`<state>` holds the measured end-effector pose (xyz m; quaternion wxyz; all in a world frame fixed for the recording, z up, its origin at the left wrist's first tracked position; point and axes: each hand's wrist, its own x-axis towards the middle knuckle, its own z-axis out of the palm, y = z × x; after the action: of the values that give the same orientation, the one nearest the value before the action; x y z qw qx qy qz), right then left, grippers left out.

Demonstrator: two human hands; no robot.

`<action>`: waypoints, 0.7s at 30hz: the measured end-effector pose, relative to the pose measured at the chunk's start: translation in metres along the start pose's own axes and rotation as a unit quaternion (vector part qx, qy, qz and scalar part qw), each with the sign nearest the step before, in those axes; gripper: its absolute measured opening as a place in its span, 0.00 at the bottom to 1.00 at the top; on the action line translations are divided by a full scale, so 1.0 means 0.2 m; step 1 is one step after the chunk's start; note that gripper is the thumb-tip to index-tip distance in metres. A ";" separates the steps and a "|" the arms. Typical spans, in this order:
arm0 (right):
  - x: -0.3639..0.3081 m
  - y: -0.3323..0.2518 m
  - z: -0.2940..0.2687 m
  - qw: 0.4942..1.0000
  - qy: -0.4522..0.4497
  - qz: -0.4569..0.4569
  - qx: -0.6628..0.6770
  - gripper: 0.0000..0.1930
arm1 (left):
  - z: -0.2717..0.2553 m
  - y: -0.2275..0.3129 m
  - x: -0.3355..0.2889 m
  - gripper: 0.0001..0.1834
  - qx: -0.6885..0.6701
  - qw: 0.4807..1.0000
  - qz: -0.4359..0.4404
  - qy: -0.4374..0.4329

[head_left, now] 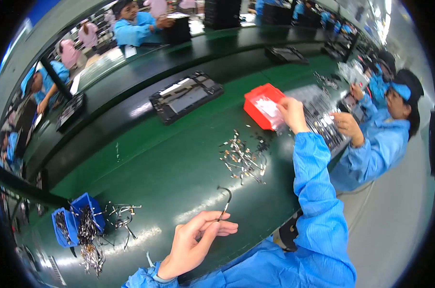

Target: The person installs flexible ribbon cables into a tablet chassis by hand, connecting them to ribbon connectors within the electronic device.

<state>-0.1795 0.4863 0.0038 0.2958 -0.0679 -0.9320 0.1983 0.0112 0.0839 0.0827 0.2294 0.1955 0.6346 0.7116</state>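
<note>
Between the thumb and fingers of my left hand [193, 242] is a short black cable [229, 196], its free end curving upward above the green table. My right hand [292, 114] reaches far forward, fingers closed at the right rim of a red bin [259, 103]. Clear plastic and small pale pieces show in that bin; what the right fingers hold, if anything, is too small to make out. A loose pile of short cables [244, 158] lies on the table between my hands and the bin.
Blue bins [89, 211] of black cables stand at the left, with more cables spilling beside them. A black tray [186, 96] holding a flat panel sits on the conveyor beyond. At the right, a co-worker [380, 139] handles parts near a tray of components [323, 120].
</note>
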 end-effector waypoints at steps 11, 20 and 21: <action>0.14 -0.30 0.06 0.990 0.005 -0.043 -0.135 0.06 | -0.55 -0.28 0.33 0.10 -0.025 0.910 0.140 0.388; 0.57 -0.57 0.71 0.975 -0.181 -0.111 0.061 0.23 | -0.81 -0.34 0.99 0.10 0.100 0.897 0.069 0.425; 0.57 -0.55 0.83 0.974 -0.198 -0.082 0.078 0.26 | -0.86 -0.41 1.06 0.10 0.101 0.894 0.074 0.430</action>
<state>-0.3697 0.3598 -0.0155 0.1249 0.0730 -0.9562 0.2546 -0.2535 0.0733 -0.0226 -0.1396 -0.0609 0.7236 0.6732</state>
